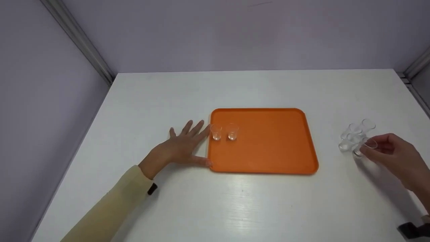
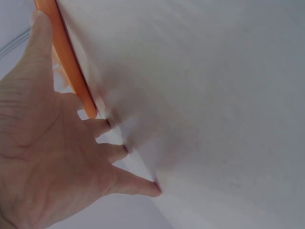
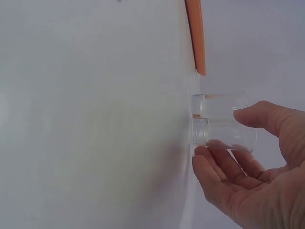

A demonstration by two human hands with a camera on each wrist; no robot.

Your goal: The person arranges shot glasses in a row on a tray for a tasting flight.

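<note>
Clear small glass cup [image 1: 364, 147] sits at the right of the head view, on the white tabletop [image 1: 242, 201] at the near edge of a cluster of similar clear glass cups [image 1: 356, 134], well apart from the tray.

At the left of the frame, the person's left hand [image 1: 183, 148] lies flat with its fingers straight and spread; the fingertips and thumb touch the left edge of the flat orange plastic tray [image 1: 268, 158]. The left wrist view confirms the spread fingers [image 2: 138, 186] against the tabletop and the orange rim. Judged from this, the hand steadies the tray well, and light pressure should do.

On the tray, near its left edge in the middle of the frame, stand two clear small cups [image 1: 224, 132], upright, side by side and apart.

At the right, the right hand [image 1: 396, 158] has thumb and fingers curled round the cup, pinching its wall; the right wrist view shows the thumb on one side and the fingers [image 3: 224, 162] on the other. A sound grip looks to be a firm one on the wall, since glass is slippery, with a straight lift so the neighbouring cups are not knocked.

The tabletop is smooth, white and faintly glossy. Pale lilac walls [image 1: 235, 33] enclose it, with grey metal strips [image 1: 80, 40] in the corners.
</note>
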